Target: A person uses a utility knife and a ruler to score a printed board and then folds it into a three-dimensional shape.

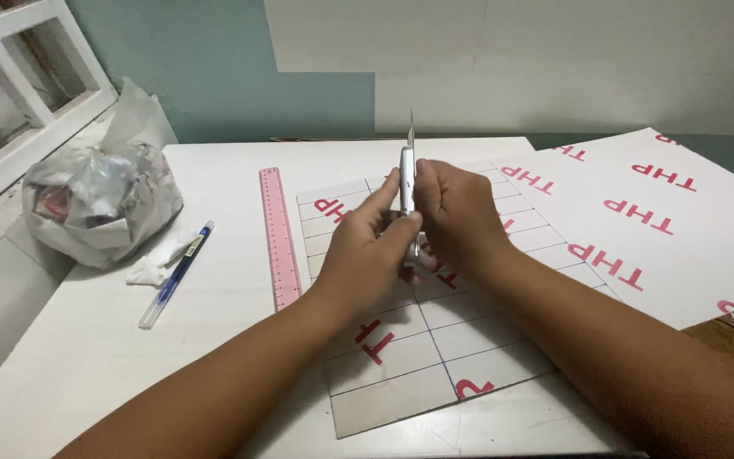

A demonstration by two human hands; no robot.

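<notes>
We see two bare forearms reaching in from the lower edge, with no sleeves, watch, bracelet or rings on them. Our left hand (365, 255) and right hand (456, 217) are ungloved, and the visible nails are short and unpainted.

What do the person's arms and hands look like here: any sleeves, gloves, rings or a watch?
Both forearms are bare up to the frame edge, with no sleeves showing. The left hand and right hand wear no gloves, and no ring, watch or bracelet shows.
</notes>
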